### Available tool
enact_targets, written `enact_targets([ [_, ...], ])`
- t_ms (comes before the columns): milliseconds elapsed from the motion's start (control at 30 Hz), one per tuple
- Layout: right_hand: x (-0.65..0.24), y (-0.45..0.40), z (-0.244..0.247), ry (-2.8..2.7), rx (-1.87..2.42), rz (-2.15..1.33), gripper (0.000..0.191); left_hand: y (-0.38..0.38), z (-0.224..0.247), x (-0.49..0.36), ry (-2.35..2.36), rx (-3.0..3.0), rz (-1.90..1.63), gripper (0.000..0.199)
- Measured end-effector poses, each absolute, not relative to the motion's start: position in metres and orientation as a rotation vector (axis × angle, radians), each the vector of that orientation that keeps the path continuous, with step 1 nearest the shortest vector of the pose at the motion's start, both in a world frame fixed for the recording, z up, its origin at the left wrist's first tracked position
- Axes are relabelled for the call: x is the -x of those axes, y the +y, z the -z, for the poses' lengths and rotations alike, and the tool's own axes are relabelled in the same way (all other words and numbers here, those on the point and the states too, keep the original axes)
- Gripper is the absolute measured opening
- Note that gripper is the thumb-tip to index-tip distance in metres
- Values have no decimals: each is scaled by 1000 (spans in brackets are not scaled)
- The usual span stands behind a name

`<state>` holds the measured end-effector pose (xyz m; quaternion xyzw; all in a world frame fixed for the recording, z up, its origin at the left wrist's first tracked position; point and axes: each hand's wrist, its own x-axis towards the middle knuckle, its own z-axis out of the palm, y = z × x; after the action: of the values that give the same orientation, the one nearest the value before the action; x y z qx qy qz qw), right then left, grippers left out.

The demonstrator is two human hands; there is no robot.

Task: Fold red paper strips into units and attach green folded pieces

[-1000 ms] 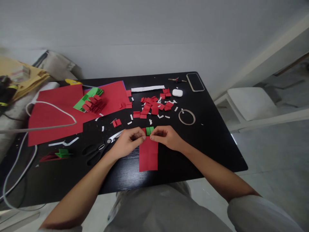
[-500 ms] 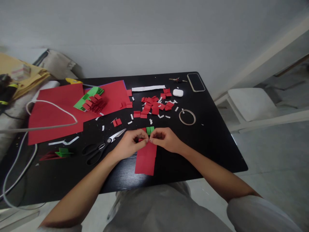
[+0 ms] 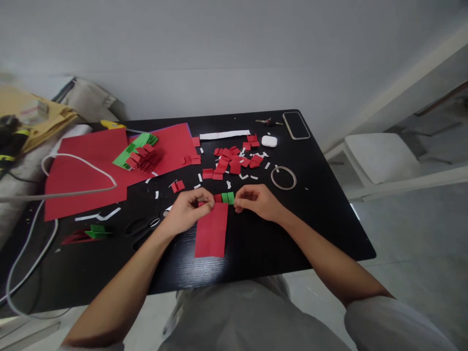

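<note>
A rectangular red paper (image 3: 211, 231) with a crease down its length lies near the front of the black table. My left hand (image 3: 190, 209) pinches its top left corner between thumb and fingers. Just beyond its top edge sits a green folded paper piece (image 3: 227, 198), with a red folded piece (image 3: 218, 198) beside it, partly hidden. My right hand (image 3: 258, 202) is closed with curled fingers, its fingertips at the green piece's right side. Whether anything is between those fingertips is hidden. Scissors (image 3: 141, 228) with black handles lie partly under my left forearm.
Red folded pieces (image 3: 234, 161) and white paper scraps spread across the table's middle. Large red sheets (image 3: 84, 180) lie left, under a white cable (image 3: 87, 161). Toward the right are a tape ring (image 3: 283, 188), a white case (image 3: 269, 141), keys (image 3: 269, 122) and a phone (image 3: 296, 126).
The red paper has shifted left with my left hand. My right hand has come off the paper and moved slightly right, so the hands are farther apart and more of the folded pieces shows.
</note>
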<state>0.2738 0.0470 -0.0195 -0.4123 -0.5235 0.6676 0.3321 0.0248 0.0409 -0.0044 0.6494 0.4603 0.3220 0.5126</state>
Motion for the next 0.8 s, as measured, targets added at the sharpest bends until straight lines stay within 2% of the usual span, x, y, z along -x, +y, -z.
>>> enact_targets([
  [100,-265,40,21,-1376,1061,-1726,22,36,6,-31,1090,-1565,-742,12],
  [267,-263,37,24,-1455,1029,-1712,14,34,8,-34,1067,-1570,-723,11],
  [500,-273,43,24,-1414,1053,-1585,15,43,1,-25,1179,-1493,-854,20],
  [667,-264,31,25,-1509,830,-1591,33,38,4,-34,1153,-1387,-793,23],
  [800,-266,28,25,-1505,801,-1620,32,37,6,-37,1144,-1357,-786,24],
])
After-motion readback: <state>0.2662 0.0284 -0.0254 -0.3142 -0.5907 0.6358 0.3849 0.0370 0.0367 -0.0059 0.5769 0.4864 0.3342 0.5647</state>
